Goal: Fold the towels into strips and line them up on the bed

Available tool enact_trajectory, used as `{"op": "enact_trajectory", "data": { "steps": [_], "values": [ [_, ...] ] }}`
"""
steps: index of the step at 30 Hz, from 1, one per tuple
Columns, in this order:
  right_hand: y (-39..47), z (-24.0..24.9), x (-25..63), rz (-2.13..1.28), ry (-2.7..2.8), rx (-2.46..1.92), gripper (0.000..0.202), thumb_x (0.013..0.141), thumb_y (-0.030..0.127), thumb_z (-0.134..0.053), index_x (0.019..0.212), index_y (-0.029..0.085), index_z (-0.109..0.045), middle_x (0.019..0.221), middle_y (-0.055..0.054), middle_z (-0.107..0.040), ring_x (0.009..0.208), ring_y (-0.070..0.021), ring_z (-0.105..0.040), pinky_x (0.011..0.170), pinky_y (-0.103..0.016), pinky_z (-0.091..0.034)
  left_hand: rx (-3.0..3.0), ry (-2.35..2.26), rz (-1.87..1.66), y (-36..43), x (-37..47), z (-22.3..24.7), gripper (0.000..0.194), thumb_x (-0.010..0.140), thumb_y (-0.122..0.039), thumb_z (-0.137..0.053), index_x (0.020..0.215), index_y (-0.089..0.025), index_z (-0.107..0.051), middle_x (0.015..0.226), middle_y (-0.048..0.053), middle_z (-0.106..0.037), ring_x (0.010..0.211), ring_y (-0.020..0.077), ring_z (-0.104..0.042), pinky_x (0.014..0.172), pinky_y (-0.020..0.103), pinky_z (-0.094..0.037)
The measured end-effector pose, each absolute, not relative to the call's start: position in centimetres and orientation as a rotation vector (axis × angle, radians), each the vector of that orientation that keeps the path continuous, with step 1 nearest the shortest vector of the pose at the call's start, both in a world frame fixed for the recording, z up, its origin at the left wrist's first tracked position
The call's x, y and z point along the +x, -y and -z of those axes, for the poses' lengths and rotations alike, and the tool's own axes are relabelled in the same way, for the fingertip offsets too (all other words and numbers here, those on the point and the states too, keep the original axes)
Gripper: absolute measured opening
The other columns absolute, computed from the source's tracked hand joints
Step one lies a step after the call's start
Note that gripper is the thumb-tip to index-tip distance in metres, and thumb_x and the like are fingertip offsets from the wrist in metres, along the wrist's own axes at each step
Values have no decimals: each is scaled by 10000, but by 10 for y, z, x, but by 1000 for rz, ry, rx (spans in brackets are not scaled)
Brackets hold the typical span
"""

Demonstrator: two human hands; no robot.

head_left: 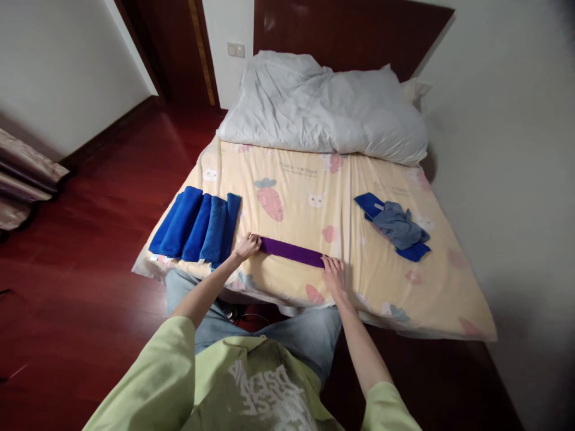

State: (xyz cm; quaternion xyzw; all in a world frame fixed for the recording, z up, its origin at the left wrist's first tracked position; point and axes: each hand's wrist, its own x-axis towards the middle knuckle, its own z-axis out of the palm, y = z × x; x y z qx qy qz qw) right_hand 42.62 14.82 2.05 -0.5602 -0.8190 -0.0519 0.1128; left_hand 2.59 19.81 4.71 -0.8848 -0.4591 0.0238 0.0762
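A narrow strip of purple cloth (291,252), apparently a folded towel, lies across the bed's front part. My left hand (248,245) is closed around its left end. At the other end, my right hand (333,275) grips the cloth with the fingers over its top and the thumb hidden. Just left of my left hand, several blue towels (197,224), folded into long bundles, lie side by side. To the right of my right hand sits a crumpled grey-blue cloth (398,224) on top of a flat blue cloth (369,205).
The bed (309,185) has a pale yellow sheet printed with carrots and rabbits. A bunched grey-white quilt (323,114) lies against the dark wooden headboard (345,30). Reddish wooden floor (103,239) runs along the left side, with a curtain (27,179) at the far left.
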Motion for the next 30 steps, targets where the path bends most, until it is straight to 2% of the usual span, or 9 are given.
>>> {"op": "enact_trajectory", "data": {
  "steps": [7,13,17,20,24,27,30],
  "values": [
    [-113,-31,401,202,2322,-1349,276,934,261,-567,1148,156,-707,1079,-138,-723,1073,-274,-603,988,-428,-404,-2617,1158,-67,-239,3,-65,300,927,-18,-419,1037,-97,-687,890,153,-681,933,259,-593,849,417,-425],
    [-66,-20,291,41,2276,-1000,221,940,267,-604,1119,192,-709,984,-98,-705,999,-234,-612,946,-392,-432,-2652,866,17,-311,-33,-101,257,954,-72,-443,932,-148,-687,971,124,-658,1017,249,-541,814,385,-387],
    [-64,-12,194,-172,2296,-969,223,914,239,-651,1133,229,-694,1007,-74,-693,1003,-228,-594,961,-401,-430,-2802,941,-26,-351,-49,-110,306,965,-91,-404,944,-174,-697,994,125,-634,992,247,-530,828,408,-391],
    [-81,-15,136,-338,2364,-986,249,873,209,-695,1119,247,-694,1004,-62,-677,989,-237,-573,953,-419,-442,-2876,1101,-139,-371,-65,-104,316,951,-94,-400,978,-196,-697,1055,133,-625,1059,266,-520,884,438,-386],
    [-100,-21,89,-526,2367,-1035,203,878,154,-679,1059,241,-708,1064,-64,-652,1096,-254,-517,1024,-459,-432,-2890,1173,-212,-389,-89,-88,326,928,-77,-401,1024,-208,-683,1093,135,-629,1092,271,-514,899,446,-383],
    [-102,-19,70,-639,2321,-1028,237,918,102,-606,1075,244,-713,1144,-65,-636,1159,-239,-481,998,-394,-475,-2901,1149,-185,-395,-101,-78,341,953,-92,-373,1049,-207,-680,1104,142,-637,1073,260,-527,884,438,-393],
    [-99,-13,58,-733,2269,-1029,240,932,120,-603,1091,260,-715,1173,-56,-631,1174,-233,-476,935,-353,-520,-2930,1115,-174,-399,-108,-73,332,966,-111,-374,1051,-202,-682,1124,144,-642,1073,248,-537,883,425,-401]
  ]
}}
